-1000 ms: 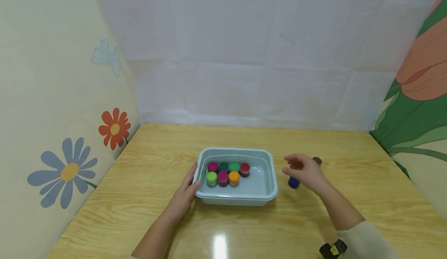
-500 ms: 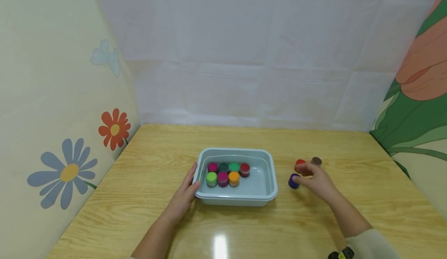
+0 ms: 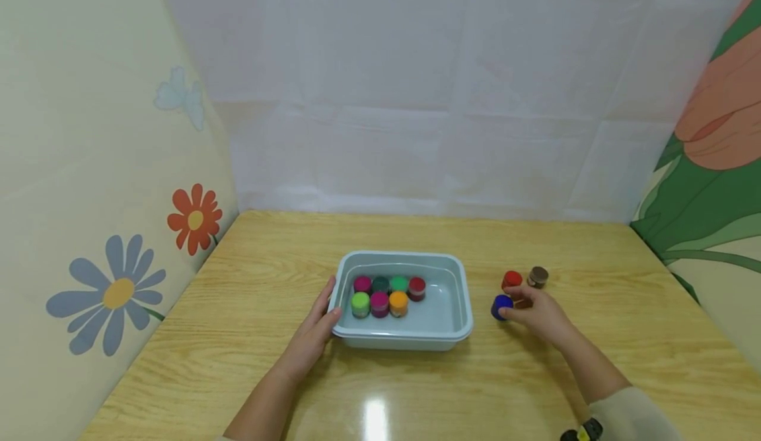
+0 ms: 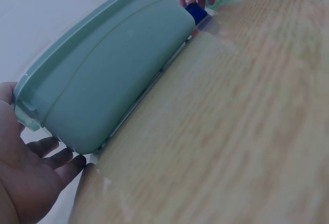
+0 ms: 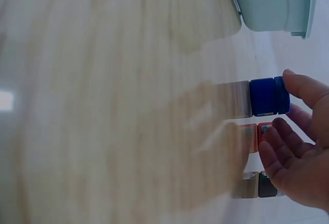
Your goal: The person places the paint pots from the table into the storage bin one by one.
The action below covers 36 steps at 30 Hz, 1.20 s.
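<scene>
My left hand (image 3: 309, 335) grips the left side of a pale blue-green plastic box (image 3: 404, 343), thumb over the rim, fingers against the outer wall. Several small lidded jars stand in two rows inside, among them a lime green jar (image 3: 360, 304), an orange jar (image 3: 398, 304) and a dark red jar (image 3: 417, 289). Right of the box, my right hand (image 3: 543, 315) has thumb and forefinger at the lid of a blue jar (image 5: 263, 96), pinching it while it stands on the table. Just behind are a red jar (image 3: 512, 280) and a brown-lidded jar (image 3: 538, 277).
The wood-grain table (image 3: 416, 395) reaches back to a white sheet (image 3: 380, 131). A flower-printed panel (image 3: 119, 164) stands at the left, with another printed panel (image 3: 719, 183) at the right. Inside the box, the right part of the floor shows bare.
My right hand has moved a little right and down to the blue jar, and its thumb now touches the lid. The red jar has come into view. The left hand and box have stayed still.
</scene>
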Available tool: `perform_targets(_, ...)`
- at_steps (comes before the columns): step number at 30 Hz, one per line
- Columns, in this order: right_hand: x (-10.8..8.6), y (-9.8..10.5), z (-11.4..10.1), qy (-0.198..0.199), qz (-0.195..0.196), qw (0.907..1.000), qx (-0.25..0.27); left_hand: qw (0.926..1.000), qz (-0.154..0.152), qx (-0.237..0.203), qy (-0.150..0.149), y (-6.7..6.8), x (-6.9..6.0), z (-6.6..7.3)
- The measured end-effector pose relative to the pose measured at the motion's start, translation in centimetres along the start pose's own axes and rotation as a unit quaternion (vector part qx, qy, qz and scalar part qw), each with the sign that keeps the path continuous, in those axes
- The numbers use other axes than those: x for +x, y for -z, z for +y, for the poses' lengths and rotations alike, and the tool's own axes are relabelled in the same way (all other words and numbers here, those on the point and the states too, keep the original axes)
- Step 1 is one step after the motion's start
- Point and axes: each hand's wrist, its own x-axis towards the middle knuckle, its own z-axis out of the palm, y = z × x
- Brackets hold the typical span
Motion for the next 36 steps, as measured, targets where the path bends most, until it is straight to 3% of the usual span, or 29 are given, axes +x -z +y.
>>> perform_targets(26,0.1,-0.3,-0.1,-0.010,0.007,0.9999,-0.010,1.0000,0.001,0.001,-0.004,0.0,0.2,-0.2)
perform_targets(36,0.0,0.2,-1.7,0.031,0.024,0.9992,0.005,1.0000,0.002,0.007,0.000,0.0,0.0,-0.1)
